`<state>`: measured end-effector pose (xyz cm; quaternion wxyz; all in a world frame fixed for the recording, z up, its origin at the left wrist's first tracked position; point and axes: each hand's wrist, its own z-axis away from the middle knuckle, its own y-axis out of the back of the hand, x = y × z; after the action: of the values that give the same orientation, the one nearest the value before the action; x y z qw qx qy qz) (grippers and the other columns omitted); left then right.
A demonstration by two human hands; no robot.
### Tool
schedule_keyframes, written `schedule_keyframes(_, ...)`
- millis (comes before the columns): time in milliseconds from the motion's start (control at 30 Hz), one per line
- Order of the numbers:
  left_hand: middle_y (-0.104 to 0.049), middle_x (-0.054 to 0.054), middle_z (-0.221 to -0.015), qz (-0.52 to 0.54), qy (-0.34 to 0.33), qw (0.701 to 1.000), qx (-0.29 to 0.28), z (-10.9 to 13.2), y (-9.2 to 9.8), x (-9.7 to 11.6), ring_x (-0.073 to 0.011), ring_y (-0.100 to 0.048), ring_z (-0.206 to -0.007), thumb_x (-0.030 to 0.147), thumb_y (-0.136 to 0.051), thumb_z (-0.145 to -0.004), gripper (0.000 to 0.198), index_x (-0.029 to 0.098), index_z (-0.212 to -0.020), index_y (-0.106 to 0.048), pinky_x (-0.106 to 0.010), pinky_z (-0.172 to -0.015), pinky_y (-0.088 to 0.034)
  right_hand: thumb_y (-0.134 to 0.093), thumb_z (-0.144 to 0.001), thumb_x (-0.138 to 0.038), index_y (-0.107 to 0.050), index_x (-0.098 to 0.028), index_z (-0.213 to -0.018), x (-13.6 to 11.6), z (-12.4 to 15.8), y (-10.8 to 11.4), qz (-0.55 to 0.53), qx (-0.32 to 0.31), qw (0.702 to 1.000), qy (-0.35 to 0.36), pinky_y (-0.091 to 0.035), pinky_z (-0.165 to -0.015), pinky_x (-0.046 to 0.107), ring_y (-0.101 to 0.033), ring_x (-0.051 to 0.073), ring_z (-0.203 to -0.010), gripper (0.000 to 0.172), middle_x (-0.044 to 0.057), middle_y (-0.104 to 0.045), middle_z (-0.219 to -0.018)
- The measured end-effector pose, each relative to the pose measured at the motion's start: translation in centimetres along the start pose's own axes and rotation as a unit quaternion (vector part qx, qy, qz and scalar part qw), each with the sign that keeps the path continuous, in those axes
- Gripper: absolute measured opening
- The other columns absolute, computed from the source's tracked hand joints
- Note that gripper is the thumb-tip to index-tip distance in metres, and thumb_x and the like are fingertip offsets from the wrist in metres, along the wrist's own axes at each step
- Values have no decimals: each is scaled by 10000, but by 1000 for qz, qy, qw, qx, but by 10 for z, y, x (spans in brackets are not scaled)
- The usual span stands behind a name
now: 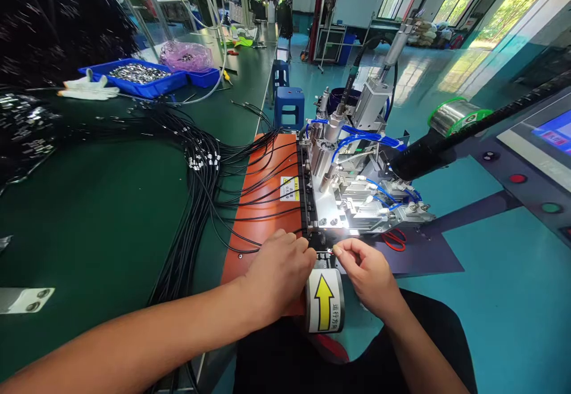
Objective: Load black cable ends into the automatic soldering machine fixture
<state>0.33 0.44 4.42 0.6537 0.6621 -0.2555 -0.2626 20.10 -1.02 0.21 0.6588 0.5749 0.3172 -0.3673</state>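
Note:
My left hand (283, 266) is closed with its fingers curled at the near end of the machine's track. A black cable (238, 236) from the bundle runs in under its fingers; the gripped part is hidden. My right hand (370, 272) pinches thumb and forefinger together just right of the track, at something too small to make out. Between and below the hands is the rounded track end with a yellow arrow label (325, 300). Right beyond them stands the metal soldering machine (352, 174) with blue air tubes, lit brightly at its near edge.
Several black cables lie across the orange plate (267, 168) from a large bundle (200, 185) on the green table (120, 215). A blue tray (151, 88) of small metal parts and white gloves (89, 87) lie farther back. Red-handled scissors (395, 239), a solder spool (459, 121) and a control panel (526, 174) are at right.

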Motion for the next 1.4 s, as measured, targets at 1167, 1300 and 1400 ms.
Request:
schedule_keyframes(1167, -690, -21, -775, 45, 337, 928, -153, 58, 109, -142, -175, -616, -687, 319, -546, -837, 168, 203, -810, -664, -245, -569, -367, -493, -865, -107, -579, -201, -861, -25, 72, -56, -21, -145, 945, 293, -390, -571, 217, -540, 115, -639, 128, -3, -556, -749)
schedule_keyframes(1300, -697, -89, -897, 6, 405, 904, -139, 83, 64, -126, -232, -650, -820, 356, -544, -861, 202, 178, -910, -628, -275, -642, -418, -494, -880, -119, -582, -208, -872, -25, 71, -60, -19, -159, 941, 297, -399, -586, 219, -559, 122, -665, 125, -2, -571, -769)
schedule_keyframes(1400, -698, -124, -933, 7, 416, 900, -132, 91, 33, -100, -261, -665, -867, 329, -532, -866, 185, 167, -881, -620, -305, -698, -454, -495, -877, -118, -584, -207, -870, -29, 72, -63, -23, -162, 940, 299, -412, -601, 216, -571, 123, -679, 127, -2, -582, -775)
